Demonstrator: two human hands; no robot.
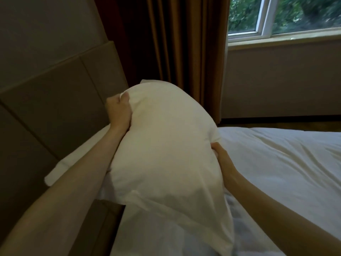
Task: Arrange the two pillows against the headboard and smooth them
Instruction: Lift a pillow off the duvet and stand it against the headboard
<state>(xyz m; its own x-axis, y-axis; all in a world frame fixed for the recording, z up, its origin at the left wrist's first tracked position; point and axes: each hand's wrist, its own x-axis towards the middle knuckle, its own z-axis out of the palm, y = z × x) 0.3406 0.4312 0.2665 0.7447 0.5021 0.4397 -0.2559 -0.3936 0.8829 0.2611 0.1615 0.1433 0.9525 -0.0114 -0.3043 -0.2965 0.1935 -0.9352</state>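
A plump white pillow (166,148) is held up above the bed, filling the middle of the head view. My left hand (119,111) grips its upper left corner. My right hand (224,159) grips its right edge. The loose open end of the pillowcase hangs down toward me. A second white pillow (77,159) lies flat under my left forearm, along the padded beige headboard (55,108); most of it is hidden by the arm and the held pillow.
The bed (286,163) with a white rumpled cover stretches to the right. Brown curtains (184,43) hang behind the pillow. A window (286,15) and a wall ledge are at the upper right. A dark gap of floor runs between bed and wall.
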